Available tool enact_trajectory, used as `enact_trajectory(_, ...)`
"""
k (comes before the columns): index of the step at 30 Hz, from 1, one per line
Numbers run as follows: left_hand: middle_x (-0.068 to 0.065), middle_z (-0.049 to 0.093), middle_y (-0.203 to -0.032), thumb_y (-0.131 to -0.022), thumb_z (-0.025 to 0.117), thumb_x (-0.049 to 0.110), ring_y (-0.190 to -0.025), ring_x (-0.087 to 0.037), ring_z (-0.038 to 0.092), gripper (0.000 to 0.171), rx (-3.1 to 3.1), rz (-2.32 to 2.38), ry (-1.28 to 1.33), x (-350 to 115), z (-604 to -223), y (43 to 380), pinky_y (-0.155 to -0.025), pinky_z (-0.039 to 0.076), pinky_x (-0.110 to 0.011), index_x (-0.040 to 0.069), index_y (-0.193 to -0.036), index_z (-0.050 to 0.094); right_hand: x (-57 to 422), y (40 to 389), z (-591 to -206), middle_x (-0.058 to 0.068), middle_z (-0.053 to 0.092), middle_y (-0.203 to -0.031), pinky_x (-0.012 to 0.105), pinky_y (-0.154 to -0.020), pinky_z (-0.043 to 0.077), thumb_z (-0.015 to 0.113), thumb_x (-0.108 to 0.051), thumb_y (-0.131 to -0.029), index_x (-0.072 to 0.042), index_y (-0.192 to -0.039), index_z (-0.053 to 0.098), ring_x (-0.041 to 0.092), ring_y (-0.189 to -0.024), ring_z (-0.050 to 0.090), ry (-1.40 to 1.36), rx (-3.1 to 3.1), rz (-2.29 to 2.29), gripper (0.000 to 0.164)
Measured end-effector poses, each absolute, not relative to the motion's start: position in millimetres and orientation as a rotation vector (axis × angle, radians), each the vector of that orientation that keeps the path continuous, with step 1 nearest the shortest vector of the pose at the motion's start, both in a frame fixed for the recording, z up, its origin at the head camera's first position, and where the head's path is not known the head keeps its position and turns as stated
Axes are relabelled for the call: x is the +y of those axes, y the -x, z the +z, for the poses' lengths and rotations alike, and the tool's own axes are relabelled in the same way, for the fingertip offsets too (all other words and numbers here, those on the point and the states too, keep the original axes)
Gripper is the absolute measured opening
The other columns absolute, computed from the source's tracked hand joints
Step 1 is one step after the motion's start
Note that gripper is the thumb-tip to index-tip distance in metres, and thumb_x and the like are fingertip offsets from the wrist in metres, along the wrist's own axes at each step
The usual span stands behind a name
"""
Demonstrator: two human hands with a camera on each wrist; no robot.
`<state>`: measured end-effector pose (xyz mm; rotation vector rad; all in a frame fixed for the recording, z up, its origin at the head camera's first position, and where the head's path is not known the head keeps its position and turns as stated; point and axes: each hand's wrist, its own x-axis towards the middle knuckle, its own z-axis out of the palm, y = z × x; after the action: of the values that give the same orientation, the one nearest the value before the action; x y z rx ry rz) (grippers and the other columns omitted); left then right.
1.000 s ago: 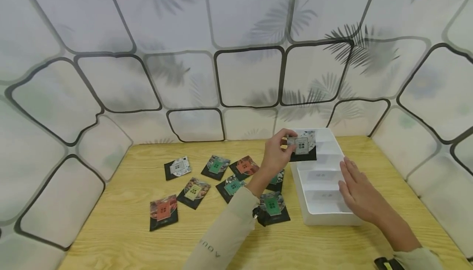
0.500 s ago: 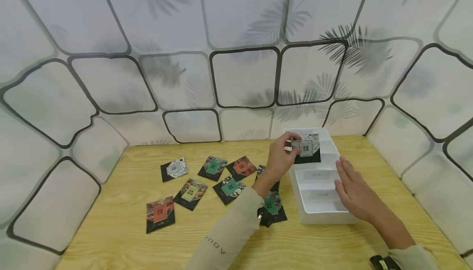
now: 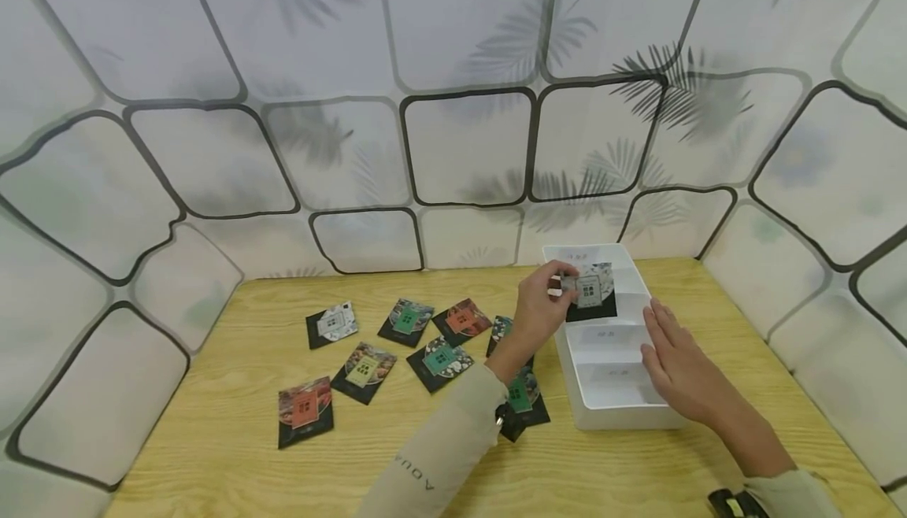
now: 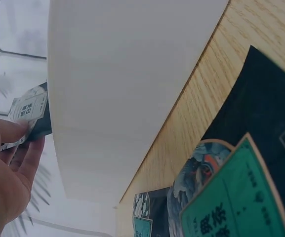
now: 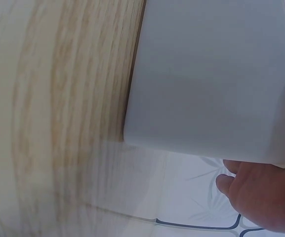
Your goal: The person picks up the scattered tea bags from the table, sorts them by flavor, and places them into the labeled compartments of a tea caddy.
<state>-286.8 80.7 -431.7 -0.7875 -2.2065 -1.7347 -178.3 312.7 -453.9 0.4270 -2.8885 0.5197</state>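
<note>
In the head view my left hand point(image 3: 536, 309) pinches a flat black-and-white sachet point(image 3: 591, 294) by its left edge, thumb on its printed face. The sachet is over the middle of a white divided box point(image 3: 627, 419); whether it touches a divider I cannot tell. From the left wrist view, the same sachet point(image 4: 39, 106) shows beyond the box's upper edge, with my left hand point(image 4: 6, 173) on it. My right hand point(image 3: 687, 364) lies along the box's right rim, its fingers straight and together. In the right wrist view, my right hand point(image 5: 263, 195) is partly behind the box.
Several sachets lie on the wooden table point(image 3: 212, 439) left of the box, among them a white one point(image 3: 332, 324), a yellow one point(image 3: 364, 371), a red one point(image 3: 305, 412) and a green one point(image 3: 520, 394) partly under the left forearm. A patterned curtain point(image 3: 468, 148) stands behind.
My left hand has carried the sachet slightly right and nearer over the box, uncovering a label in the far compartment. My right hand keeps its place on the rim. The head view has shifted a little.
</note>
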Motion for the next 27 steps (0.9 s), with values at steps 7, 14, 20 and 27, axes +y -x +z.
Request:
enact_trajectory(7, -0.008, 0.071, -0.111, -0.090, 0.076, -0.006, -0.092, -0.013, 0.072, 0.026, -2.224, -1.686, 0.819, 79.1, -434.3, 283.9, -0.071, 0.055, -0.014, 0.006, -0.111, 0.069, 312.9, 178.7, -455.8, 0.029, 0.009, -0.167, 0.055, -0.124, 0.004, 0.034, -0.022, -0.112, 0.011, -0.159, 0.015, 0.046, -0.154, 0.007, -0.429, -2.884, 0.536, 0.061)
enact_trajectory(14, -0.008, 0.071, -0.110, -0.090, 0.075, -0.006, -0.092, -0.015, 0.071, 0.026, -2.218, -1.620, 0.895, 76.6, -438.0, 282.3, -0.072, 0.054, -0.013, 0.005, -0.112, 0.068, 314.0, 179.0, -455.7, 0.028, 0.007, -0.168, 0.049, -0.124, -0.001, 0.033, -0.023, -0.112, 0.011, -0.159, 0.014, 0.044, -0.155, 0.005, -0.431, -2.888, 0.544, 0.061)
enact_trajectory(20, -0.008, 0.071, -0.111, -0.091, 0.075, -0.005, -0.093, -0.013, 0.071, 0.025, -2.216, -1.601, 0.927, 75.8, -442.4, 283.5, -0.074, 0.054, -0.013, 0.005, -0.112, 0.068, 314.2, 179.3, -455.6, 0.027, 0.005, -0.168, 0.048, -0.124, -0.002, 0.032, -0.023, -0.112, 0.010, -0.159, 0.013, 0.044, -0.155, 0.004, -0.426, -2.899, 0.548, 0.061)
enact_trajectory(27, -0.009, 0.067, -0.112, -0.091, 0.073, -0.007, -0.106, -0.018, 0.066, 0.021, -2.165, -1.562, 0.965, 75.2, -445.9, 286.7, -0.085, 0.055, -0.020, 0.004, -0.108, 0.069, 314.1, 178.6, -454.8, 0.028, 0.006, -0.168, 0.049, -0.124, 0.000, 0.033, -0.022, -0.112, 0.011, -0.159, 0.013, 0.043, -0.155, 0.003, -0.431, -2.886, 0.563, 0.061)
